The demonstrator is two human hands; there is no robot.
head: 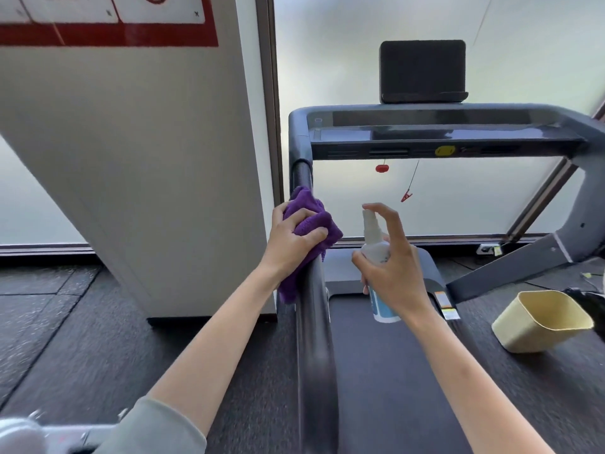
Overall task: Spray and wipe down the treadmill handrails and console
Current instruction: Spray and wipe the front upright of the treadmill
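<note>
My left hand (291,239) grips a purple cloth (311,221) wrapped over the treadmill's left handrail (316,322), a dark bar running from the console down toward me. My right hand (391,263) holds a small white spray bottle (376,250) with a blue label upright just right of that rail, with the index finger arched over the nozzle. The grey console (442,132) spans the top of the frame ahead, with a black tablet holder (422,72) standing on it. The right handrail (592,191) slopes down at the far right edge.
A wide white pillar (147,175) stands close to the left of the rail. A cream plastic bin (543,321) lies tilted on the dark floor at right. The treadmill belt (393,388) runs below my arms. A red safety clip (406,195) dangles under the console.
</note>
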